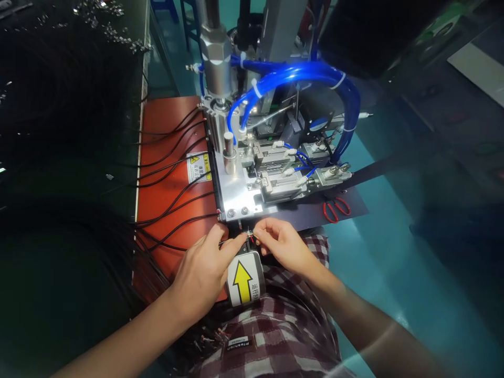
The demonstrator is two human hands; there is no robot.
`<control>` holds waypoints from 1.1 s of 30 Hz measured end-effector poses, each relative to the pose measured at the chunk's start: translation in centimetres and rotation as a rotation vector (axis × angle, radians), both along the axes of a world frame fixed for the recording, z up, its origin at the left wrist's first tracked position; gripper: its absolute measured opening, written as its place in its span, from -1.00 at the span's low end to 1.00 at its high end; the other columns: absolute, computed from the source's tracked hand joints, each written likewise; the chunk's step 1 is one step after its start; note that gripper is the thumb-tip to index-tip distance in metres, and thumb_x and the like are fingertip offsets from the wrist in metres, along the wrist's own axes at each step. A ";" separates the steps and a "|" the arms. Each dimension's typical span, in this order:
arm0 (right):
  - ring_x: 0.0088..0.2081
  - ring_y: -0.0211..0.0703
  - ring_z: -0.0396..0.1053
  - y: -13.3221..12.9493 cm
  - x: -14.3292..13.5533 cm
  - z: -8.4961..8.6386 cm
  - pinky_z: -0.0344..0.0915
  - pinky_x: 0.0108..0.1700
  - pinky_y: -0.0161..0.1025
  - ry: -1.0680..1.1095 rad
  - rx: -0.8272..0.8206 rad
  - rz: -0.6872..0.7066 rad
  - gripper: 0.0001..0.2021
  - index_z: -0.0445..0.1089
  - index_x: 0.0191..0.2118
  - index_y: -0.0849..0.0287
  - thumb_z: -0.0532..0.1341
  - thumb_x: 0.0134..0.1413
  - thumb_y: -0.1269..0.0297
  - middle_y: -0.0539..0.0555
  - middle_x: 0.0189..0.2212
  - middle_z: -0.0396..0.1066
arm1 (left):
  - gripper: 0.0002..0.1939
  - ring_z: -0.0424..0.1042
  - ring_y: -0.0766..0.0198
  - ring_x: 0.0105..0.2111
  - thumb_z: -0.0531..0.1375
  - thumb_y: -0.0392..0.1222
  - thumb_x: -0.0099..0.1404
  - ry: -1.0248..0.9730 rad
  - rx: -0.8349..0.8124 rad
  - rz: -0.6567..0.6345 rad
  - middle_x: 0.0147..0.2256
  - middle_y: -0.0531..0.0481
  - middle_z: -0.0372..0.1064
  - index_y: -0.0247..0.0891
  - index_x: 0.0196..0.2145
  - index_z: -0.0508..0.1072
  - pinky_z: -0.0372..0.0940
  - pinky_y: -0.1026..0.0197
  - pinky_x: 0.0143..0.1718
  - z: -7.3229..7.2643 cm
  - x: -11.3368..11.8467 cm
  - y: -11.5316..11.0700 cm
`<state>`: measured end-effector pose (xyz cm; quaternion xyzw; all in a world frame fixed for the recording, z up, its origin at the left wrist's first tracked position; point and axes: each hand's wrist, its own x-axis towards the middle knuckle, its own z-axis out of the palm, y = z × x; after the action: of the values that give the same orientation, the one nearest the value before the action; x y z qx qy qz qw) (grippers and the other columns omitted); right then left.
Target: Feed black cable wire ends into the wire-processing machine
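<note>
Close to the near edge of the machine's metal plate [238, 202], my two hands meet with fingertips almost touching. My left hand [205, 268] is closed in a pinch on a thin black cable, most of it hidden by the fingers. Fine wire ends [251, 235], some red and some pale, show between the hands. From the other side, my right hand [281, 242] pinches at these wires with thumb and forefinger; its exact hold is too small to make out. Just below sits a black part bearing a yellow arrow label [244, 281].
Several black cables [173, 173] cross the red-brown board [165, 118] to the machine's left edge. Blue air hoses [299, 71] arch above small pneumatic cylinders [281, 184]. Red-handled scissors [336, 210] lie on the dark plate at right. Bundled cables cover the dark bench at left.
</note>
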<state>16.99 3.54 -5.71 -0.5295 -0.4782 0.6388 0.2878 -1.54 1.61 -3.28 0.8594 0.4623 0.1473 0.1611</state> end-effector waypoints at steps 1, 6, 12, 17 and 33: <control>-0.60 -0.33 0.22 0.1 0.0 0.0 0.14 -0.53 -0.34 -0.001 -0.001 0.006 -0.81 0.26 -0.46 0.21 0.13 0.10 0.23 -0.07 -0.57 0.24 | -0.61 0.36 0.13 -0.37 0.00 -0.42 0.25 0.002 -0.002 0.001 -0.30 -0.17 0.22 -0.31 0.00 0.41 0.38 0.12 -0.45 0.0 0.0 0.0; -0.59 -0.31 0.24 0.1 0.1 0.0 0.17 -0.52 -0.33 -0.066 0.032 0.017 -0.82 0.26 -0.45 0.20 0.12 0.11 0.24 -0.07 -0.58 0.25 | -0.61 0.35 0.17 -0.39 -0.02 -0.40 0.27 0.007 0.010 -0.004 -0.30 -0.15 0.22 -0.29 0.01 0.40 0.37 0.15 -0.46 0.0 0.0 0.1; -0.58 -0.28 0.28 -0.1 -0.1 0.1 0.19 -0.50 -0.32 -0.126 0.072 0.008 -0.84 0.25 -0.44 0.18 0.10 0.12 0.25 -0.07 -0.60 0.25 | -0.61 0.35 0.16 -0.39 -0.02 -0.40 0.27 0.018 0.020 -0.017 -0.31 -0.15 0.22 -0.31 0.00 0.40 0.37 0.15 -0.46 0.0 -0.1 0.0; -0.56 -0.26 0.27 -0.4 -0.4 0.4 0.17 -0.51 -0.32 -0.195 0.094 0.012 -0.83 0.23 -0.45 0.17 0.06 0.14 0.26 -0.05 -0.59 0.26 | -0.62 0.34 0.15 -0.41 0.00 -0.40 0.27 0.031 0.051 -0.023 -0.32 -0.15 0.23 -0.31 0.00 0.40 0.35 0.15 -0.48 0.0 0.0 0.0; -0.59 -0.26 0.27 -0.6 0.2 -0.5 0.18 -0.53 -0.31 -0.181 0.038 -0.101 -0.81 0.29 -0.41 0.18 0.10 0.12 0.18 -0.03 -0.58 0.30 | -0.66 0.38 0.14 -0.36 -0.03 -0.41 0.26 -0.012 0.101 -0.044 -0.30 -0.18 0.33 -0.36 -0.09 0.44 0.38 0.13 -0.39 -0.1 -0.1 0.1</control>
<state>17.21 2.97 -6.17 -0.6032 -0.4868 0.5638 0.2852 -1.64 1.75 -3.37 0.8754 0.4344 0.1720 0.1237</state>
